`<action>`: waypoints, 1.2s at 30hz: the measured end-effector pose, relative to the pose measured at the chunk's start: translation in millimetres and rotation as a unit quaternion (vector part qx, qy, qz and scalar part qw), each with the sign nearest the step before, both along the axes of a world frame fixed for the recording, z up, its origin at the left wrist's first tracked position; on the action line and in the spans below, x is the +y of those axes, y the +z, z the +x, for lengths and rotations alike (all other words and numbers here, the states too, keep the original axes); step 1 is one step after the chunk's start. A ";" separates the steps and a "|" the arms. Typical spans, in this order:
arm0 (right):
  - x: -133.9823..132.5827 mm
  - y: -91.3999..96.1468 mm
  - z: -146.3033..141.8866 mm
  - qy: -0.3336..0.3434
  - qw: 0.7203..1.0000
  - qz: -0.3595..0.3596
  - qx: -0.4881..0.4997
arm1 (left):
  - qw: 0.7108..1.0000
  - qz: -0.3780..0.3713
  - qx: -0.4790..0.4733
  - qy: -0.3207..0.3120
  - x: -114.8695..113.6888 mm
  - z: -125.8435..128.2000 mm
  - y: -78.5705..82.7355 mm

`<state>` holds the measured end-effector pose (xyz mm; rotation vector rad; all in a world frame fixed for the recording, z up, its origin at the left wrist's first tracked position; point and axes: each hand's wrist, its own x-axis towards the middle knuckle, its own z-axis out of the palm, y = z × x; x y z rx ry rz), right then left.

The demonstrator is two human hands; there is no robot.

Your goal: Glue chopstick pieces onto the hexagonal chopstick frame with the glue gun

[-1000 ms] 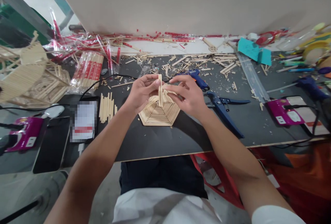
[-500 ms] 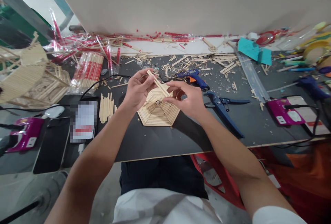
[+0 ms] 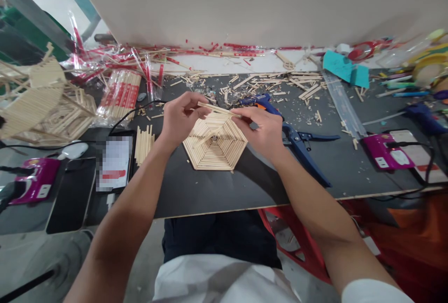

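Between my two hands is a thin pale wooden stick [image 3: 220, 109], pinched near each end and tilted slightly down to the right. My left hand [image 3: 184, 118] grips its left end between thumb and fingers. At its right end, my right hand [image 3: 262, 130] is closed with thumb and fingertips together. Beneath the stick, a hexagonal panel of wooden sticks [image 3: 215, 160] lies on the dark table, its sticks laid in rings around a small central hole. A short loose-looking stick [image 3: 204, 140] rests across the panel's left part. Cut sticks [image 3: 143, 142] lie in a row beside my left forearm.
Blue cutters [image 3: 304, 153] and a blue glue gun [image 3: 264, 103] lie right of the panel. Stick scraps [image 3: 304, 81] litter the back. Phones [image 3: 72, 195], purple power sockets [image 3: 387, 151], wrapped sticks [image 3: 119, 93] and a stick-built model [image 3: 42, 102] stand around the sides.
My hands have moved apart slightly, the right one up and to the right. The stick has turned from a steep slant to nearly level, uncovering more of the panel.
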<state>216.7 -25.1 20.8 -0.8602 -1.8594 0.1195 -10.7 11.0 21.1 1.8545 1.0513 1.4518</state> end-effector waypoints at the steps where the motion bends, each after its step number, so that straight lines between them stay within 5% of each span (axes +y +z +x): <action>1: 0.8 0.8 1.0 0.001 1.000 0.001 0.000 | 0.999 0.021 0.041 0.013 -2.0 -1.2 2.5; 6: 2.3 4.4 5.6 -0.016 1.000 -0.023 -0.010 | 0.989 0.057 0.137 0.025 -8.4 -1.4 9.1; 36: 18.3 -19.9 5.6 -0.042 0.992 -0.113 0.030 | 0.986 0.017 0.162 0.019 -7.6 7.7 -8.8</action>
